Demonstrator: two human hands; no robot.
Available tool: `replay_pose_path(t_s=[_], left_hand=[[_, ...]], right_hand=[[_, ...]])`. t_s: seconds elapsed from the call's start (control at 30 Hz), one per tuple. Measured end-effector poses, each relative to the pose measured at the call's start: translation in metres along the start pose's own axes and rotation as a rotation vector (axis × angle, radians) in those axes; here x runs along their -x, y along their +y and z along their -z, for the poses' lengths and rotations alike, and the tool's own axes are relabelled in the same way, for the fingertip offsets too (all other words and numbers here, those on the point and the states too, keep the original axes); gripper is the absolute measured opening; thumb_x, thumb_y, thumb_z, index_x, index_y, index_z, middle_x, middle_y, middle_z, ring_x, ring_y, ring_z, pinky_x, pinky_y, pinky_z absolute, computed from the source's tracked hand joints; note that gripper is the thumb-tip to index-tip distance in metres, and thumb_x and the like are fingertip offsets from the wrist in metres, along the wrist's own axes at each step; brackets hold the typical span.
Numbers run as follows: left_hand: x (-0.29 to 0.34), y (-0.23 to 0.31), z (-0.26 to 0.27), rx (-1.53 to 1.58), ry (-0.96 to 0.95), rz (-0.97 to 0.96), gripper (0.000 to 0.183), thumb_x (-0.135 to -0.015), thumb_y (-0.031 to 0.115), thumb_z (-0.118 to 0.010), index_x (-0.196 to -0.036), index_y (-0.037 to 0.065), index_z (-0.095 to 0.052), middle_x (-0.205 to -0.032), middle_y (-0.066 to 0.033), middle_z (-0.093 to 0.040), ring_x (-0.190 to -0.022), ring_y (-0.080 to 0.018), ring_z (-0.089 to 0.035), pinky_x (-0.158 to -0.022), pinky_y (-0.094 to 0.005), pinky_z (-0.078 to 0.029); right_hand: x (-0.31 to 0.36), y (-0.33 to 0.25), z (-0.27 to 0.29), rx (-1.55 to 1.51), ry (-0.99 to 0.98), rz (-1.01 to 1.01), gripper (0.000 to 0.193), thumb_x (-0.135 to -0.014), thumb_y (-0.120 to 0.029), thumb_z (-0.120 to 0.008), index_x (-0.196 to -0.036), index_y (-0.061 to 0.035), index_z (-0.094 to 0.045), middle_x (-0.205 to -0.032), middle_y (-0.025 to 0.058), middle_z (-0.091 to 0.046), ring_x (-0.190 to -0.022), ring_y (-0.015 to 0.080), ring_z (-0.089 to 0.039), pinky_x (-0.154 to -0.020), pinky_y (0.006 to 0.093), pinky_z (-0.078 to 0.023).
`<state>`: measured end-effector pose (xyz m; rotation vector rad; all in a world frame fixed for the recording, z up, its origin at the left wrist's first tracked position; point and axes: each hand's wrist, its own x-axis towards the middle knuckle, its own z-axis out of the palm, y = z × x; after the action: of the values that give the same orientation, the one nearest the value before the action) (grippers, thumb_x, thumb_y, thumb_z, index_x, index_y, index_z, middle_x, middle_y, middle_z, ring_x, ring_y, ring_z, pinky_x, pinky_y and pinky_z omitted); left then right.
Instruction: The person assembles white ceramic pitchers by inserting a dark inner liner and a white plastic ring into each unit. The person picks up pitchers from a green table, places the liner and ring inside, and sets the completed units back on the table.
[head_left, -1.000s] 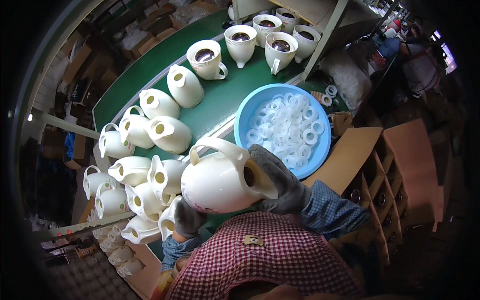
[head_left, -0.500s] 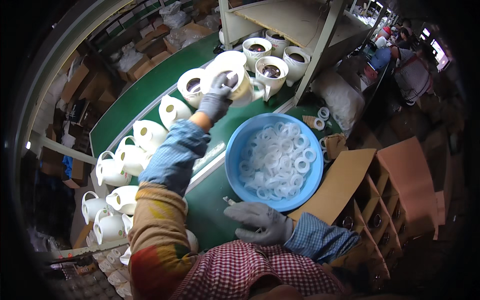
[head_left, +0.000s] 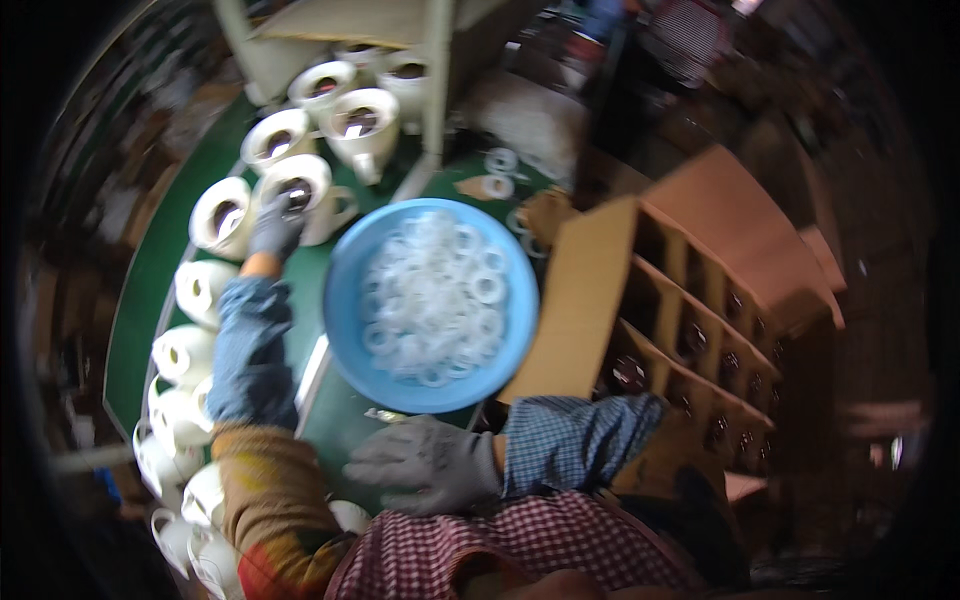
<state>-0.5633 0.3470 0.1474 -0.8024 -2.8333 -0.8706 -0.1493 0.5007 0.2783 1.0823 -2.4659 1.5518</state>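
My left hand (head_left: 278,228), in a grey glove, reaches to the mouth of a white pot (head_left: 318,215) with a side handle. Its fingers are closed on a dark glossy round piece (head_left: 296,192) in that mouth; blur hides the fingertips. Beside it stands another white pot (head_left: 207,225) with a similar dark piece inside. My right hand (head_left: 425,465), also gloved in grey, lies open and holds nothing. Its fingers stretch left over the green table, below a blue basin (head_left: 336,345) heaped with translucent white rings (head_left: 440,300).
White jugs (head_left: 185,355) line the table's left side. Several more pots (head_left: 362,120) stand at the back, near a shelf post (head_left: 437,90). Right of the basin, an open cardboard box (head_left: 575,310) has dividers with dark glossy pieces in them. A few loose rings (head_left: 498,187) lie behind the basin.
My view has swung right, so the scene sits further left. The pot at my left hand now stands level among the others. My right hand stays open near the basin.
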Motion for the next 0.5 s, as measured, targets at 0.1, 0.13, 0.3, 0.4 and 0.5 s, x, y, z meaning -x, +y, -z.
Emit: replay_pose_path(t_s=[0.1,0.13,0.3,0.4,0.5], left_hand=[[0.049,0.037,0.027,-0.017,0.181,-0.168,0.033,-0.086,0.017,-0.067,-0.116,0.002,-0.067,-0.143,-0.0203,-0.056,-0.128,-0.0415,-0.055,-0.106,-0.0427,-0.046],[0.07,0.067,0.04,0.01,0.145,-0.138,0.033,-0.086,0.014,-0.069,-0.117,0.002,-0.068,-0.144,-0.0204,-0.056,-0.128,-0.04,-0.056,-0.107,-0.0413,-0.046],[0.179,0.113,0.067,0.161,0.012,-0.249,0.036,-0.082,0.001,-0.07,-0.118,0.002,-0.069,-0.146,-0.0243,-0.055,-0.135,-0.0384,-0.054,-0.111,-0.0454,-0.044],[0.236,0.133,0.062,0.408,-0.06,-0.144,0.032,-0.084,0.001,-0.069,-0.117,0.0,-0.069,-0.143,-0.024,-0.057,-0.134,-0.0367,-0.055,-0.11,-0.0436,-0.044],[0.277,0.153,0.058,0.477,-0.097,-0.053,0.032,-0.086,0.002,-0.067,-0.117,-0.001,-0.069,-0.142,-0.0229,-0.058,-0.132,-0.0345,-0.056,-0.11,-0.0412,-0.044]], right_hand=[[0.007,-0.035,0.046,0.099,0.028,0.058,0.045,-0.089,-0.027,-0.069,-0.129,-0.007,-0.065,-0.125,0.0165,-0.064,-0.106,0.0306,-0.067,-0.086,0.0422,-0.056],[0.01,-0.041,0.081,0.222,-0.174,-0.158,0.044,-0.09,-0.025,-0.069,-0.129,-0.0056,-0.064,-0.126,0.0172,-0.064,-0.107,0.0297,-0.068,-0.086,0.0412,-0.057],[0.163,-0.018,0.261,0.701,0.338,-0.943,0.036,-0.09,-0.04,-0.068,-0.097,-0.006,-0.076,-0.1,0.0162,-0.075,-0.097,0.0309,-0.072,-0.089,0.0439,-0.057],[0.259,-0.024,0.295,0.729,0.032,-1.599,0.052,-0.086,-0.044,-0.068,-0.125,-0.0091,-0.069,-0.117,0.0193,-0.072,-0.109,0.0329,-0.07,-0.098,0.0435,-0.054],[0.331,0.024,0.251,0.699,0.136,-1.564,0.068,-0.082,-0.037,-0.071,-0.143,-0.0134,-0.056,-0.14,0.0219,-0.06,-0.126,0.0367,-0.06,-0.109,0.0455,-0.047]])
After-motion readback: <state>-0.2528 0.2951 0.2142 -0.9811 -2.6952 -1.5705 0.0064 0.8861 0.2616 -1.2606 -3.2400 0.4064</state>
